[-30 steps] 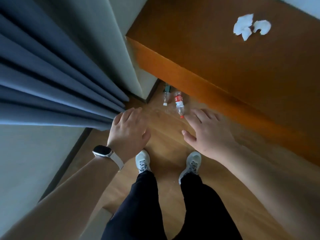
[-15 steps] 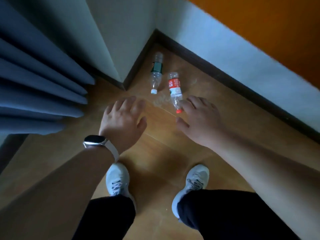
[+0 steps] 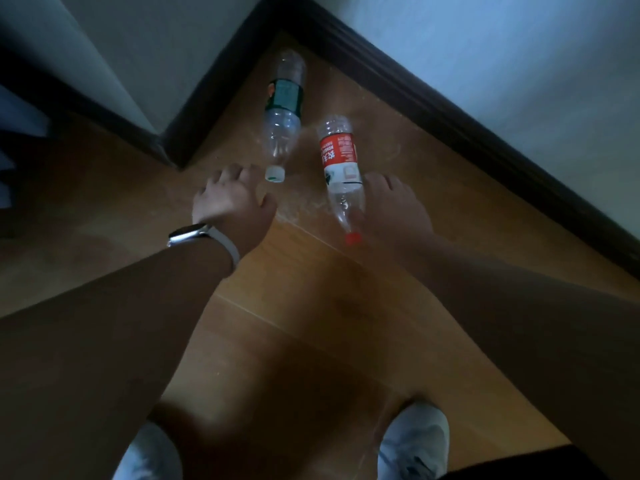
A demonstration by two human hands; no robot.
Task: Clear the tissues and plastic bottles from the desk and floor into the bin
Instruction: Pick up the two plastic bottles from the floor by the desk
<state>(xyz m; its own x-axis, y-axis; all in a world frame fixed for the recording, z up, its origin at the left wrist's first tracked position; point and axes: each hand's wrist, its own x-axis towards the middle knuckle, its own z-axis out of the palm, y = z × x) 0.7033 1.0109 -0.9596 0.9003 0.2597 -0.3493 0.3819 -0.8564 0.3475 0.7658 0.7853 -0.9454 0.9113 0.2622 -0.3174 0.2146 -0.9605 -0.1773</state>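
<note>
On floor point(image 3: 311, 323) beside skirting point(image 3: 450, 109), green-label bottle point(image 3: 282, 123) and red-label bottle point(image 3: 341, 161) lie sideways.
Risk: light round bodies roll away if nudged before grip.
Left hand point(image 3: 232, 206): fingers point(image 3: 239, 173) loosely spread, empty, just beside green-label bottle cap point(image 3: 274, 173).
Right hand point(image 3: 394, 213): fingers point(image 3: 377, 183) straight along red-label bottle, contact unclear, nothing held.

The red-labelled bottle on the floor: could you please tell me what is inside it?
The red-labelled bottle looks empty: through its clear neck and base only the wooden floor shows. Its label covers the middle, so nothing can be seen there.
</note>
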